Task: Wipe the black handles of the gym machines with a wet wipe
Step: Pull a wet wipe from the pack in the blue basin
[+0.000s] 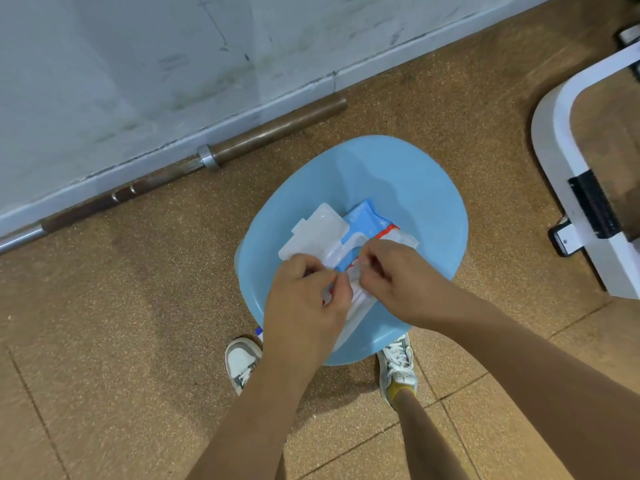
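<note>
Head view: wipe pack (369,220) lies on the blue stool (415,174), straight ahead of the person and just above the shoes (242,362). Its long axis runs away from the body, with the far end tilted a bit right. The flip lid (311,233) is open and folded out to the left.

Both hands are on the near half of the pack. Left hand (304,296) has its fingers curled, thumb and index pinching at the opening. Right hand (391,275) is also curled, fingertips pinching at the same spot from the other side. The hands are nearly touching, so neither is clearly nearer.

White pleated material (358,299) shows between them. I can't tell whether it is a wipe coming out or the pack's own film, because the knuckles cover the opening. My guess at the step: pulling a wipe, no wiping begun.

No machine handle is clearly in view. A white machine frame (561,161) sits to the right, cut off by the edge, so the right hand is nearer to it. A black piece (592,206) on the frame could be a pad or a bracket; I can't tell which. A barbell (207,157) lies along the wall, far left.
</note>
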The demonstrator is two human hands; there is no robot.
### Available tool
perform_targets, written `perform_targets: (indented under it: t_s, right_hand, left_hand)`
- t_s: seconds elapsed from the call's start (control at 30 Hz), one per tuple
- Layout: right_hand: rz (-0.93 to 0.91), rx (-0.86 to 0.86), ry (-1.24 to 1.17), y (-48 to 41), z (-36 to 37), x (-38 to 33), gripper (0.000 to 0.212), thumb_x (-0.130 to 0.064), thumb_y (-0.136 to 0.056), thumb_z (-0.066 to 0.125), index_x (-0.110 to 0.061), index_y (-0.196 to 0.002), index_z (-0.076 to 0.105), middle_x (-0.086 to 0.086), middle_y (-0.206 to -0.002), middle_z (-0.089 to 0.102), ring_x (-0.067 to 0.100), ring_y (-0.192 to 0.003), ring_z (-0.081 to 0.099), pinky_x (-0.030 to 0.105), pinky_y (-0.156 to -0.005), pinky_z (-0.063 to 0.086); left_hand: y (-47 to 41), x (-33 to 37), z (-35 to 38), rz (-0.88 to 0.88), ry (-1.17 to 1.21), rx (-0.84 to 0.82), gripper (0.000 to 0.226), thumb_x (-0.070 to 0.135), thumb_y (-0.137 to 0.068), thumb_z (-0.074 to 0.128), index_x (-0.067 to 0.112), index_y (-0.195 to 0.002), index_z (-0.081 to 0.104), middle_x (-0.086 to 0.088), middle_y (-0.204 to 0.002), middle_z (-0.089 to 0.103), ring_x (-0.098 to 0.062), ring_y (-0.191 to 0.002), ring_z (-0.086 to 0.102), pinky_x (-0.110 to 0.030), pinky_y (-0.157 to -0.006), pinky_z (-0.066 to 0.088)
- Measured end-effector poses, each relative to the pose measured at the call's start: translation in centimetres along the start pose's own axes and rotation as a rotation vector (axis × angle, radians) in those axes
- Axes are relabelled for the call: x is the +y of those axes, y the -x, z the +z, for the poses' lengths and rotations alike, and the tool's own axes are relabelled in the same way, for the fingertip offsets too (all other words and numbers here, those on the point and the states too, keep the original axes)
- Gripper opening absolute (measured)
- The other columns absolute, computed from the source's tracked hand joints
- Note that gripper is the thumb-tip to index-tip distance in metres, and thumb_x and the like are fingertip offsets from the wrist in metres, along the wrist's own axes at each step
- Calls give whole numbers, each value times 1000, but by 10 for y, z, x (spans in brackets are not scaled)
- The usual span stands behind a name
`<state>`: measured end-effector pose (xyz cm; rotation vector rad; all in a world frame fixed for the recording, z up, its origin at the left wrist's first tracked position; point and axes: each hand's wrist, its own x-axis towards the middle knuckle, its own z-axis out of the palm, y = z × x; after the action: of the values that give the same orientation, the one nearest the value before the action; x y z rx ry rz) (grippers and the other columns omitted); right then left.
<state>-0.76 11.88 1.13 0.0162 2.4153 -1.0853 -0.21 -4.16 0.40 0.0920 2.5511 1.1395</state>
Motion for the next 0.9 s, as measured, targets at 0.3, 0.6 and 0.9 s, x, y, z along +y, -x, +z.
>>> perform_targets:
  t_s: [0.3, 0.6, 0.9]
  right_hand:
    - [434, -7, -1019, 2, -23, 1, 15, -2, -89, 45, -9, -79, 54, 5, -64, 42, 15, -63, 38, 24, -55, 31]
    - [281, 52, -835, 8, -20, -1, 20, -7, -87, 63, -9, -107, 67, -6, -70, 58, 0, -59, 50, 11, -56, 37]
    - [494, 284, -1467, 12, -36, 0, 6, -11, -87, 59, -13, -85, 64, 3, -81, 60, 11, -73, 54, 16, -57, 47]
  left_hand:
    - [-7, 17, 5, -103, -95, -40, 37, 54, -69, 51, 30, -89, 69, 7, -93, 42, -16, -94, 48, -28, -84, 41]
    - [-14, 33, -7, -237, 471, -89, 15, 33, -91, 60, 26, -80, 68, 7, -74, 63, -15, -77, 58, -30, -76, 46]
    - [-6, 26, 8, -168, -137, -123, 23, 46, -81, 64, 42, -104, 66, 18, -101, 43, -6, -109, 46, -33, -101, 23]
